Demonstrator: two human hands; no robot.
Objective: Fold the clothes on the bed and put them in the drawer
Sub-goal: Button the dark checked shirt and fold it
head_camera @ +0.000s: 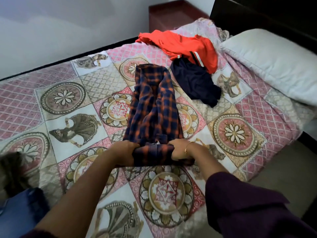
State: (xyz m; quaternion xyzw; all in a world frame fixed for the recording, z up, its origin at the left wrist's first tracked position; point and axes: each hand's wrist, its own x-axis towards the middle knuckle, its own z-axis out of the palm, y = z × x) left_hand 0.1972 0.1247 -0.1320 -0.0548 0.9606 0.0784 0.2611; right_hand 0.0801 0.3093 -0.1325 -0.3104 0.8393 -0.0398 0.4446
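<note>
A navy and orange checked shirt (pixel 152 107) lies lengthwise in the middle of the patterned bedspread (pixel 72 100), folded into a long narrow strip. My left hand (pixel 126 153) grips its near end on the left side. My right hand (pixel 179 151), with a gold bangle at the wrist, grips the same end on the right. The near end is bunched or rolled between the two hands. Farther back lie a bright orange garment (pixel 181 45) and a dark navy garment (pixel 195 81), both unfolded and partly overlapping.
A white pillow (pixel 274 62) rests at the right against a dark headboard (pixel 265 14). A reddish-brown wooden unit (pixel 169 12) stands behind the bed by the white wall. Blue denim (pixel 20 208) and dark hair show at the lower left. The bed's right edge drops to the floor.
</note>
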